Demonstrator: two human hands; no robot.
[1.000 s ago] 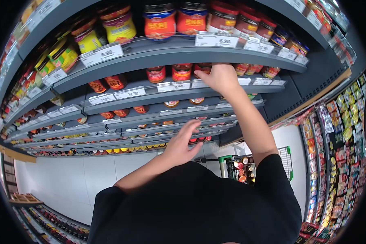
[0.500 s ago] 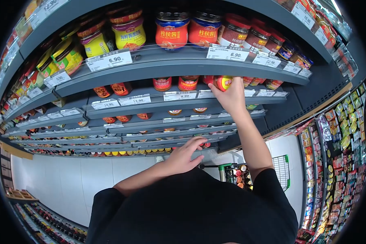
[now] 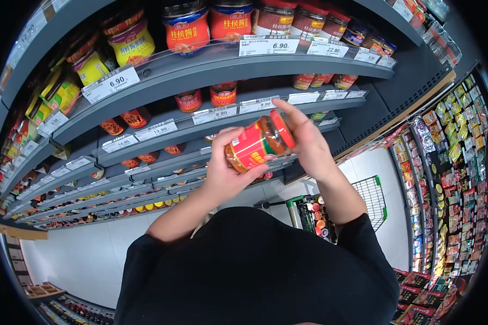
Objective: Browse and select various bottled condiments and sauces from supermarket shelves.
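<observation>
Left fingers (image 3: 220, 142) curl round the base end of a sauce jar (image 3: 255, 145), thumb under it. Right fingers (image 3: 293, 114) arch over the end w/ the red lid (image 3: 282, 129), palm behind. So both hands grasp the one jar, neither slack. Jar lies nearly sideways: lid toward the right hand (image 3: 312, 146), base in the left hand (image 3: 222, 173), red label turned up at the head cam. Prob. held that way so the print faces the eyes, w/ two-hand support since it looks like glass, heavy & slick. It's in mid-air in front of the chest, clear of the grey shelf (image 3: 184, 125) behind it. On that shelf similar jars (image 3: 223, 93) stand upright above price tags (image 3: 215, 114) clipped to the front edge, so each price sits under its item. Lower right, a shopping cart (image 3: 315, 219) w/ goods stands near the person's side.
</observation>
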